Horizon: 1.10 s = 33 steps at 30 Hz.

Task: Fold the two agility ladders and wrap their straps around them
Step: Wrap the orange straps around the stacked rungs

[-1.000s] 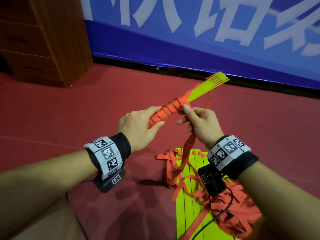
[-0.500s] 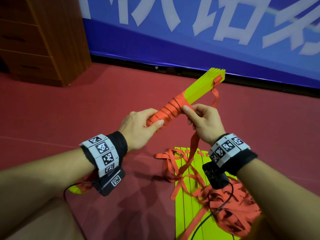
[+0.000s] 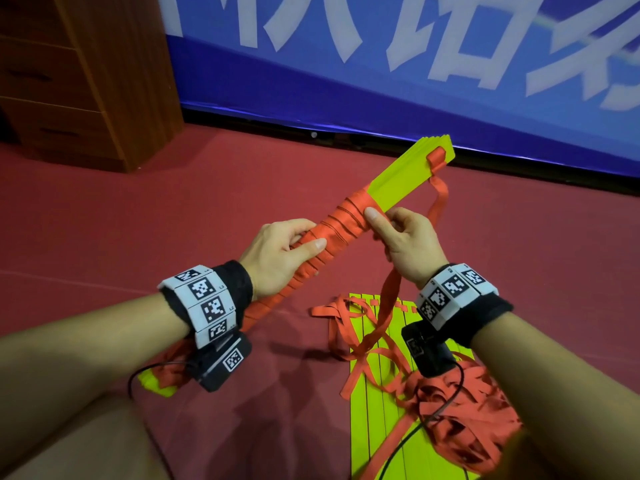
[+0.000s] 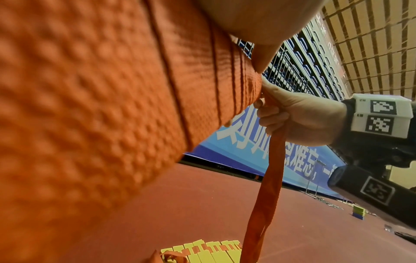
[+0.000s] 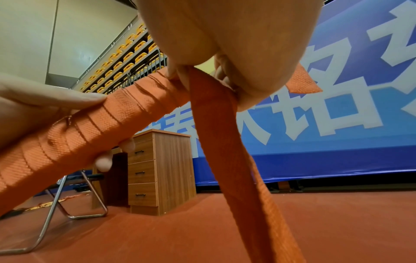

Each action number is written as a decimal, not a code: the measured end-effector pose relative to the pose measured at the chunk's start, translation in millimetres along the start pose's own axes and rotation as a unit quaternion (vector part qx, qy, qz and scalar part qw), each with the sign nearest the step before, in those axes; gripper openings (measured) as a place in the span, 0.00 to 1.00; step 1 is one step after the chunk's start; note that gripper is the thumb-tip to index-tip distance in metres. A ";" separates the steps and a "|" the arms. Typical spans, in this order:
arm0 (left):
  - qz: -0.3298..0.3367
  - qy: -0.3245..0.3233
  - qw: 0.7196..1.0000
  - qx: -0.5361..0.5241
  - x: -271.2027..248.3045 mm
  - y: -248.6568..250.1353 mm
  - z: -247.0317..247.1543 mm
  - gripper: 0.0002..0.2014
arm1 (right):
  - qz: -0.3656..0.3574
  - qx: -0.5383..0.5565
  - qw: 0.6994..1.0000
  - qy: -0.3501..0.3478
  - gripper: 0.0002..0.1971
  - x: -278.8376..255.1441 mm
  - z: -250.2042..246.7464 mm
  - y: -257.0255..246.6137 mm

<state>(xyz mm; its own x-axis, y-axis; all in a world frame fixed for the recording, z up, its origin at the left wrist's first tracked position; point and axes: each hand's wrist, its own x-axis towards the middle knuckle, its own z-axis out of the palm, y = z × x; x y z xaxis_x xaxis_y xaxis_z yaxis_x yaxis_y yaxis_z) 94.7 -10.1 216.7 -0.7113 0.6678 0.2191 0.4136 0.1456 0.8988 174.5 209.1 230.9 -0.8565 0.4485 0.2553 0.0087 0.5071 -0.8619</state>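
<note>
Red floor (image 3: 242,202), blue banner (image 3: 381,81) along the wall, wooden drawer cabinet (image 3: 104,81) at far left. Second ladder (image 3: 374,393) lies flat on the floor: yellow rungs side by side, its orange straps (image 3: 460,414) heaped loose over them. Folded ladder bundle (image 3: 408,174) held in the air, tilted, far end up; orange wraps cover its middle. Left hand (image 3: 277,258): fingers curled round the wrapped part, thumb on top. Right hand (image 3: 408,240): fingers pinch the free strap (image 3: 391,296) against the bundle just beside the last wrap; the strap hangs down to the floor heap.
</note>
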 end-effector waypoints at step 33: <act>0.088 0.099 0.917 0.377 8.8 -1.4 -3.4 0.28 | 0.105 0.138 0.985 0.004 0.19 -9.2 20.0 -29.8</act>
<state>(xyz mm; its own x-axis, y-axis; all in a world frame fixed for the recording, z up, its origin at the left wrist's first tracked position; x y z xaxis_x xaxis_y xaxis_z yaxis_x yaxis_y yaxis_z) 85.9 -6.9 218.6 -0.6538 0.5946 0.4680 0.7543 0.5610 0.3410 171.8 175.1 245.5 -0.8465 0.5289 0.0605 0.0440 0.1828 -0.9822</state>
